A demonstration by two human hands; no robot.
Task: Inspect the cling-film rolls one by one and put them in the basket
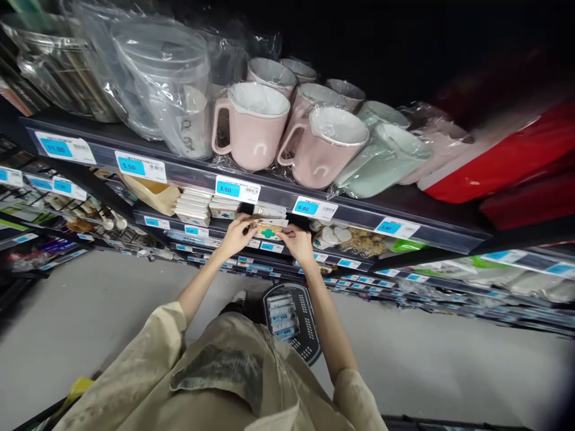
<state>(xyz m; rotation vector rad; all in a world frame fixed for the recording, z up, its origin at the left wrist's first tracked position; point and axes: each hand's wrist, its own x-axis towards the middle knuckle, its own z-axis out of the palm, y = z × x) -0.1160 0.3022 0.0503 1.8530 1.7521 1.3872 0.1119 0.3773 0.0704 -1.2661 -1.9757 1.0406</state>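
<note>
Both hands hold one flat packet [268, 230] at the second shelf's near edge, below the pink mugs [287, 129]: left hand [236, 235] and right hand [297, 242] pinch its ends. It is not yet shelved; the basket [293, 320] below holds more.

Dark metal shop shelving [278, 194] in tiers, blue-and-white price labels [237, 189] along the edges. Plain grey smooth floor [90, 311] below. Top of view dark, dim light overall.
</note>
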